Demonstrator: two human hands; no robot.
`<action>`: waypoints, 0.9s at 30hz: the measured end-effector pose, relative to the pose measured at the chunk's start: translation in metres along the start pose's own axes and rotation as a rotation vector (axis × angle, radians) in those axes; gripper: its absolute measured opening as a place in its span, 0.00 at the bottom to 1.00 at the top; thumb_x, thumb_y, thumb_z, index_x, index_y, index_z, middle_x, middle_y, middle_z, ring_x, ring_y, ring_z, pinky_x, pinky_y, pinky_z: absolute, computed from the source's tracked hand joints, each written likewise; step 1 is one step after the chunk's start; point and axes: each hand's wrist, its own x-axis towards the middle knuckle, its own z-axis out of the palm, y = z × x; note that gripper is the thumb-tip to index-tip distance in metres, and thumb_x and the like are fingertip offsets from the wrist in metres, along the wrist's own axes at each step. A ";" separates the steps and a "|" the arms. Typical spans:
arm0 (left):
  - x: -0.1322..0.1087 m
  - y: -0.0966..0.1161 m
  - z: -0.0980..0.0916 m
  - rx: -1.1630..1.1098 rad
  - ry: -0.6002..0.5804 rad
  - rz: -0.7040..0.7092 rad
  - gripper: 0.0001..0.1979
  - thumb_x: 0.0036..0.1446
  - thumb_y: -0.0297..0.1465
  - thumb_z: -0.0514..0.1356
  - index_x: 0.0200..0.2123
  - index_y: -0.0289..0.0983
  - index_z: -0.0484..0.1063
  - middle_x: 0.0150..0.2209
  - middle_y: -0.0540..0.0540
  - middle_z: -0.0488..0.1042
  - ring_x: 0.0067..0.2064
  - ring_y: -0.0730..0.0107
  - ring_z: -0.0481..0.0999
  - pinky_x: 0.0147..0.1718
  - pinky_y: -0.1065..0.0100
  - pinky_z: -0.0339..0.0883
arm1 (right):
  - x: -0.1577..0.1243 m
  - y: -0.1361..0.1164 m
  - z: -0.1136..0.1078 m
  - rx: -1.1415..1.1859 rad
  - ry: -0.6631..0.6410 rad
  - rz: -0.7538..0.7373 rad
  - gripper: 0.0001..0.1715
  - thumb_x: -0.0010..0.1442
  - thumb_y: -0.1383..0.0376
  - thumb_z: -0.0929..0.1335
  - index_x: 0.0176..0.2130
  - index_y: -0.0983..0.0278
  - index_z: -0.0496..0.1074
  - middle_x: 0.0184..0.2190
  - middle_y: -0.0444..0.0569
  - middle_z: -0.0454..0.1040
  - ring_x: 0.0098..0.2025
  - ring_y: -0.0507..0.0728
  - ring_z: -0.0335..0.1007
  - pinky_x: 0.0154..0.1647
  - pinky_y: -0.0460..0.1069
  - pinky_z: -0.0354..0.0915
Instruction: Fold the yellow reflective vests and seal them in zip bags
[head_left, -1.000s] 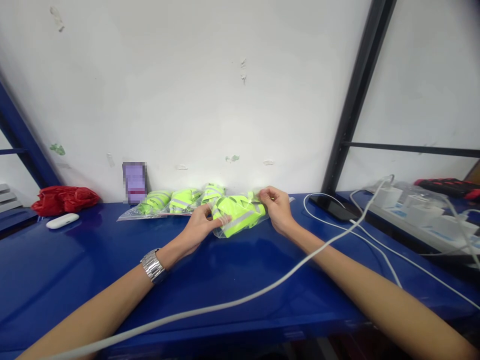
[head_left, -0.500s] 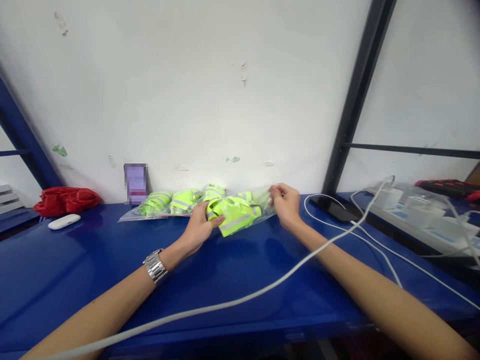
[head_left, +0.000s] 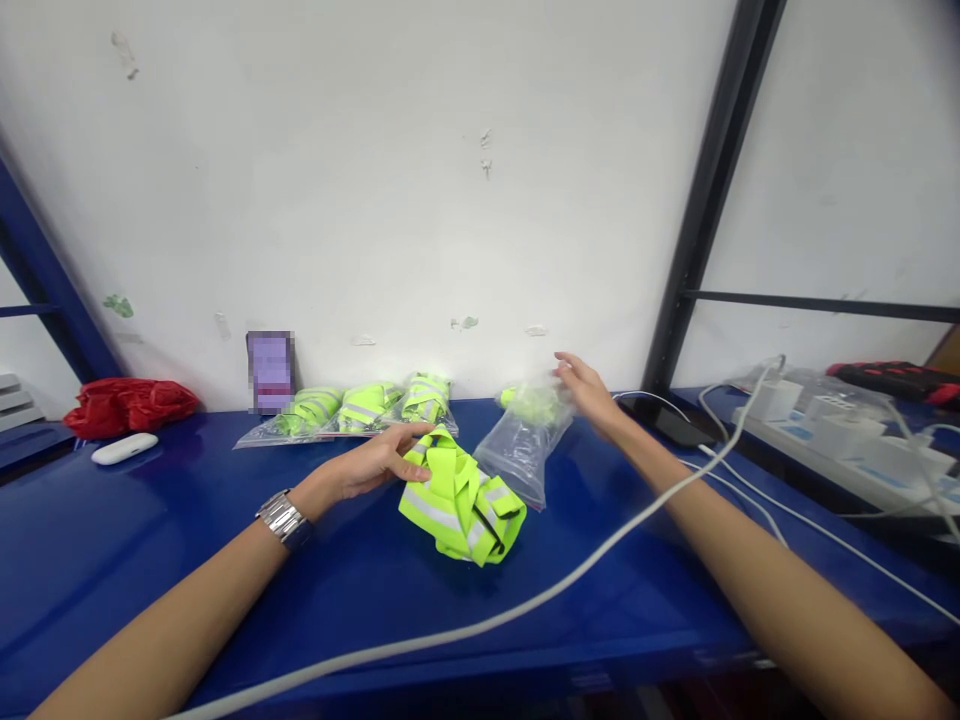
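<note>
My left hand (head_left: 382, 460) grips one edge of a folded fluorescent yellow reflective vest (head_left: 450, 510) with silver bands, thumb on top. The vest is out in front of the other bundles, over the blue table. At the right, my right hand (head_left: 589, 395) has its fingertips at the upper end of a clear plastic bag (head_left: 517, 450), which slants down to the table. Another yellow bundle (head_left: 529, 403) shows behind and through the bag. Several bagged yellow vests (head_left: 367, 405) lie in a row along the wall, left of centre.
A phone (head_left: 271, 370) leans on the wall. A red bag (head_left: 131, 405) and a white case (head_left: 125, 449) lie left. Right are a dark phone (head_left: 667, 422) and a power strip with chargers (head_left: 847, 435). A white cable (head_left: 480, 628) crosses low in front of my arms.
The vest has come out of the clear bag and moved nearer with my left hand. The bag now hangs loose by my right hand, which has shifted slightly right.
</note>
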 end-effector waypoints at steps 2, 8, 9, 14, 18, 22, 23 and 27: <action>-0.002 0.003 -0.002 0.030 -0.063 -0.109 0.30 0.36 0.25 0.72 0.47 0.39 0.74 0.47 0.41 0.75 0.53 0.53 0.74 0.48 0.61 0.70 | -0.008 -0.011 0.004 -0.094 -0.002 -0.078 0.24 0.54 0.52 0.68 0.46 0.64 0.72 0.37 0.52 0.75 0.33 0.56 0.68 0.36 0.52 0.64; -0.009 0.013 -0.015 0.102 -0.170 -0.138 0.31 0.33 0.26 0.73 0.46 0.43 0.75 0.47 0.43 0.76 0.53 0.51 0.73 0.46 0.60 0.71 | -0.035 -0.062 -0.002 -0.741 -0.608 -0.343 0.30 0.57 0.40 0.64 0.35 0.63 0.75 0.31 0.53 0.77 0.30 0.59 0.70 0.30 0.50 0.59; -0.011 0.014 -0.017 0.103 -0.194 -0.134 0.31 0.32 0.26 0.73 0.46 0.43 0.76 0.45 0.43 0.77 0.52 0.49 0.74 0.45 0.59 0.71 | -0.040 -0.067 -0.002 -0.810 -0.690 -0.351 0.33 0.56 0.38 0.63 0.37 0.64 0.76 0.33 0.55 0.78 0.31 0.60 0.71 0.30 0.50 0.59; -0.013 0.015 -0.019 0.109 -0.183 -0.124 0.33 0.28 0.26 0.74 0.44 0.45 0.77 0.42 0.43 0.78 0.47 0.47 0.77 0.40 0.58 0.72 | -0.066 -0.057 0.019 -0.760 -1.036 -0.432 0.39 0.61 0.40 0.59 0.55 0.65 0.71 0.47 0.59 0.76 0.45 0.65 0.73 0.41 0.53 0.64; -0.011 0.014 -0.019 0.105 -0.198 -0.100 0.34 0.27 0.27 0.74 0.45 0.46 0.76 0.42 0.44 0.79 0.45 0.51 0.78 0.39 0.61 0.72 | -0.070 -0.030 0.046 -1.003 -0.861 -0.568 0.34 0.66 0.46 0.56 0.60 0.63 0.65 0.57 0.59 0.69 0.57 0.69 0.64 0.51 0.58 0.59; -0.012 0.014 -0.017 0.082 -0.125 -0.051 0.34 0.25 0.25 0.74 0.43 0.45 0.77 0.39 0.45 0.79 0.43 0.52 0.79 0.38 0.62 0.72 | -0.053 -0.011 0.064 -1.214 -0.579 -0.684 0.31 0.66 0.48 0.58 0.56 0.65 0.67 0.48 0.63 0.74 0.52 0.70 0.65 0.48 0.59 0.56; -0.012 0.014 -0.016 0.075 -0.139 -0.068 0.33 0.26 0.25 0.74 0.42 0.44 0.77 0.39 0.44 0.79 0.43 0.52 0.78 0.39 0.61 0.73 | -0.048 -0.008 0.067 -1.237 -0.558 -0.704 0.29 0.66 0.49 0.59 0.55 0.66 0.68 0.44 0.63 0.75 0.50 0.69 0.66 0.47 0.58 0.55; -0.011 0.011 -0.013 0.041 -0.159 -0.149 0.30 0.32 0.24 0.73 0.44 0.41 0.76 0.46 0.43 0.77 0.49 0.53 0.76 0.44 0.60 0.71 | -0.038 -0.004 0.074 -1.232 -0.529 -0.728 0.26 0.66 0.51 0.61 0.51 0.68 0.70 0.40 0.64 0.76 0.49 0.68 0.65 0.48 0.58 0.53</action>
